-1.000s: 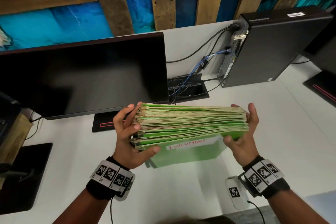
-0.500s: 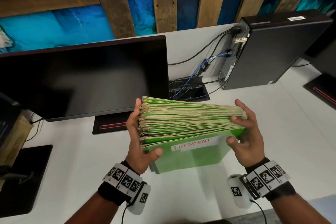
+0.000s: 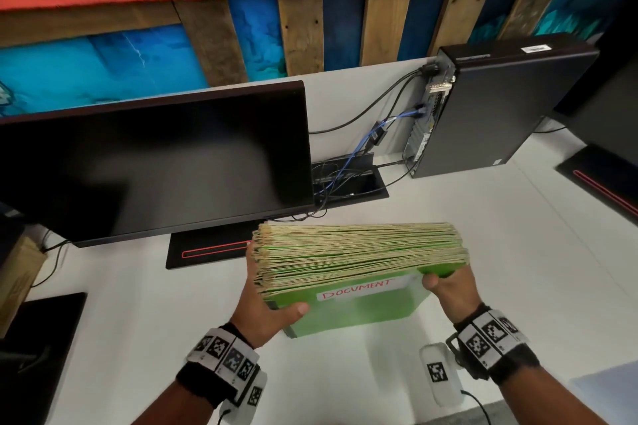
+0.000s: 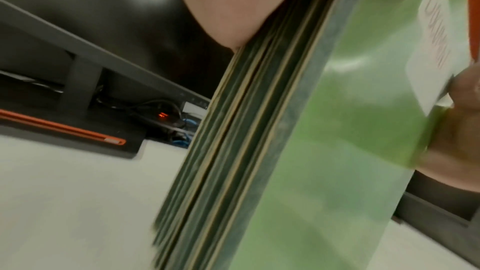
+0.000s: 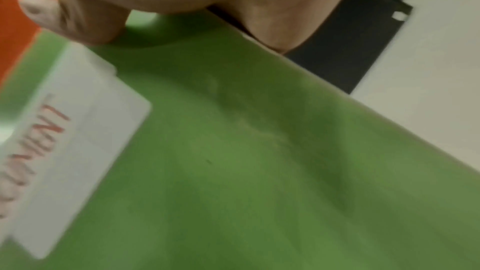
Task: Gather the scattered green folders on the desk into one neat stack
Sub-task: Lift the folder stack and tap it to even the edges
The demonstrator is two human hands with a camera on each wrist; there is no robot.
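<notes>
A thick stack of green folders [image 3: 359, 252] stands on edge above the white desk [image 3: 103, 338], its tan paper edges facing up. The nearest folder [image 3: 355, 307] carries a white label reading DOCUMENT. My left hand [image 3: 262, 304] grips the stack's left end, thumb on the front cover. My right hand [image 3: 448, 290] grips the right end, thumb on the front near the label. The left wrist view shows the folder edges [image 4: 233, 151] from the side; the right wrist view shows the front cover [image 5: 259, 161] and my thumb.
A black monitor [image 3: 152, 162] stands behind the stack on the left, its base [image 3: 207, 248] just beyond the folders. A black computer tower [image 3: 500, 107] with cables [image 3: 362, 148] stands at the back right. Another dark base [image 3: 600, 179] sits far right.
The stack has been shifted slightly forward and to the right. My right hand's fingers have wrapped behind the right end, and the edges look more even.
</notes>
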